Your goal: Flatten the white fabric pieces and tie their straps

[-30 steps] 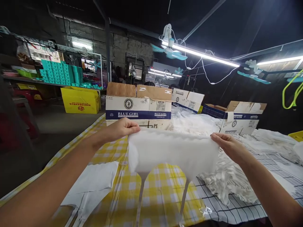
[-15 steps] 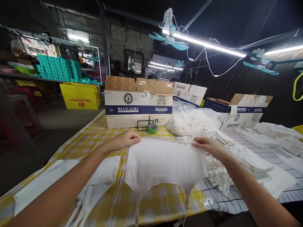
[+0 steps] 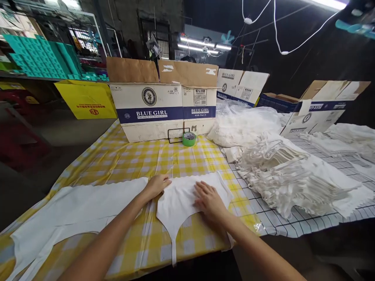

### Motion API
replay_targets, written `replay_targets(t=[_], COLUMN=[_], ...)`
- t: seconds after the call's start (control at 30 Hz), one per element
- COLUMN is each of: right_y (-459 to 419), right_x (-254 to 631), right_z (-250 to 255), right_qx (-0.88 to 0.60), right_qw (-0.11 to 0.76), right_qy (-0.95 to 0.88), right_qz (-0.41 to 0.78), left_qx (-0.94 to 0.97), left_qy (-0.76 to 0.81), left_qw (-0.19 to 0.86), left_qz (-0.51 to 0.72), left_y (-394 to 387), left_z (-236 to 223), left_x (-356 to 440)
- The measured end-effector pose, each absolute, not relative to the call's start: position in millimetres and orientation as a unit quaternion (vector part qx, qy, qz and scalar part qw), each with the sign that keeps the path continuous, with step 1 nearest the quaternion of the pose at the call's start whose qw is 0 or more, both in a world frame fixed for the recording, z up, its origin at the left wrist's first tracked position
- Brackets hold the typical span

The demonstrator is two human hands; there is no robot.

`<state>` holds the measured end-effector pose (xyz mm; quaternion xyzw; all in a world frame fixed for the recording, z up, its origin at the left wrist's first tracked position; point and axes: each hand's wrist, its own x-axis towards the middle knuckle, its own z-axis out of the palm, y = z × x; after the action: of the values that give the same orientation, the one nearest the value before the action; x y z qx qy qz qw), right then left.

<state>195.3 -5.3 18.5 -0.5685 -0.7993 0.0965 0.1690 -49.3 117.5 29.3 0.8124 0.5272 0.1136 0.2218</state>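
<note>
A white camisole (image 3: 178, 199) lies spread on the yellow checked tablecloth (image 3: 175, 160), one thin strap hanging toward the front edge. At its far left corner, my left hand (image 3: 157, 185) pinches the fabric with closed fingers. My right hand (image 3: 208, 200) rests flat on the middle of the camisole, fingers apart, covering part of it. Left of it lie other white camisoles (image 3: 84, 205) with their straps toward me, partly hidden by my left forearm.
A heap of stacked white garments (image 3: 293, 171) lies on the right over a white grid cloth (image 3: 277, 224). Behind are a clear plastic bag of white pieces (image 3: 246, 123), a green tape roll (image 3: 189, 139) and a Blue Girl carton (image 3: 164, 113). A yellow box (image 3: 88, 99) stands beyond the table.
The camisole, held up stretched between both hands before, is now down on the tablecloth. My right hand has released its far right corner and moved onto the fabric. The view has tilted down.
</note>
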Motion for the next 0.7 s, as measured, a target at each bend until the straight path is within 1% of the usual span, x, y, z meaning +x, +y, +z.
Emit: replay_targets(t=[0.1,0.17,0.3,0.43,0.53,0.7], right_y=[-9,-8,-5,-5,-3,6], right_x=[186,198,247,293,309,314], right_z=[13,8,0,-5,-7,-7], right_qx=[-0.494,-0.518,-0.632,-0.705,-0.741,-0.766], right_qw=[0.130,0.132,0.192,0.265,0.308,0.329], right_qy=[-0.852,-0.838,-0.748,-0.656,-0.591,-0.524], right_qz=[0.114,0.112,0.063,0.041,0.078,0.176], left_qx=[0.812,0.810,0.805,0.793,0.782,0.780], left_qy=[0.526,0.525,0.518,0.512,0.520,0.524], left_qw=[0.226,0.238,0.262,0.291,0.308,0.314], left_qz=[0.114,0.114,0.124,0.151,0.150,0.136], left_y=[120,121,122,122,122,123], left_z=[27,25,24,27,28,29], left_x=[-50,-52,-53,-52,-51,-51])
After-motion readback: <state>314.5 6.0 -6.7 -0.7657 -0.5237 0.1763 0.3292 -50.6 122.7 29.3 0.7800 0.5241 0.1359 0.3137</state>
